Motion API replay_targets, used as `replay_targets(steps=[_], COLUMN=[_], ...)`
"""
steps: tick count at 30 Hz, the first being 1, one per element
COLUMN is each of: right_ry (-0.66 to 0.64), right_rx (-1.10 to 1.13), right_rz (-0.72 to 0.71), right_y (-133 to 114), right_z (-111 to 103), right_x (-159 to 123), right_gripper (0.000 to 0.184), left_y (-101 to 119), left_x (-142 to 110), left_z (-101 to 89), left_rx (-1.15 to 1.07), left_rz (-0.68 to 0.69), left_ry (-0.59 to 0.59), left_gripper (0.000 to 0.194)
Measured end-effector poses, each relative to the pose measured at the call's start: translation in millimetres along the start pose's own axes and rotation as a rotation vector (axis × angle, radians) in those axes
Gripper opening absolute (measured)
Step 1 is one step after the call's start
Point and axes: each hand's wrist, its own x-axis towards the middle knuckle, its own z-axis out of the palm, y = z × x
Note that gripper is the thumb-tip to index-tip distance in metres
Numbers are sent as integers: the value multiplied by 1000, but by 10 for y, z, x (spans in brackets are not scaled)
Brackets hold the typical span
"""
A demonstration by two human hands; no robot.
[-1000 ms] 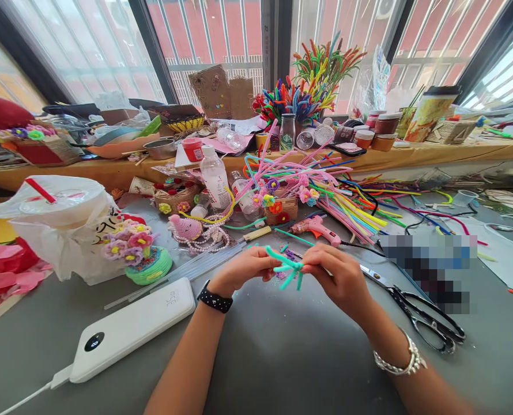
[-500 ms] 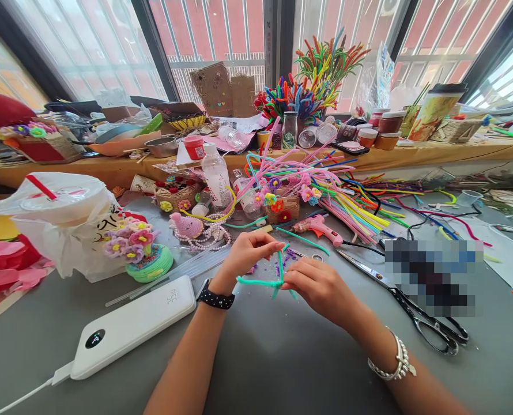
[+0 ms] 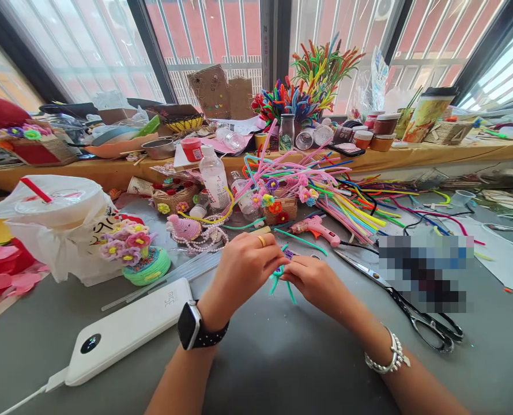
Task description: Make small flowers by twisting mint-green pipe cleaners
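Green pipe cleaners point(image 3: 290, 291), bent and joined, are pinched between both hands above the grey table. My left hand point(image 3: 248, 268), with a ring and a watch, is closed on their left side; its fingertips nearly meet those of the other hand. My right hand point(image 3: 315, 279) grips them from the right with thumb and forefinger. Two loose ends hang below the fingers. The joint itself is mostly hidden by the fingers. Purple bits point(image 3: 287, 254) show just behind the hands.
Black-handled scissors point(image 3: 395, 291) lie open to the right, and a pink glue gun point(image 3: 317, 228) rests behind my hands. At left are a white power bank point(image 3: 129, 331), a crocheted flower pot point(image 3: 146, 265) and a bagged drink point(image 3: 57, 225). Loose pipe cleaners point(image 3: 347, 213) pile up behind.
My left hand has turned over and come nearer the right hand. The green arm that stuck out to the left no longer shows, and the loose ends hang lower.
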Motion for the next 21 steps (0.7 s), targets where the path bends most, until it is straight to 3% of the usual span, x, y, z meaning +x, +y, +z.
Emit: replay_targets(steps=[4, 8, 14, 17, 21], right_ry=[46, 147, 137, 129, 233], right_rx=[0, 66, 381, 387, 15], right_rz=[101, 306, 581, 565, 335], right_y=[42, 96, 207, 246, 217], right_z=[-24, -97, -203, -235, -191], right_x=[7, 24, 38, 34, 28], right_gripper=[19, 23, 28, 27, 22], left_y=[90, 122, 127, 148, 178], left_x=[-15, -25, -4, 1, 0], left_z=[107, 226, 301, 285, 253], left_rx=[76, 134, 74, -96, -232], left_rz=[67, 17, -111, -190, -259], left_ry=[122, 269, 202, 175, 239], left_gripper=[22, 20, 25, 23, 17])
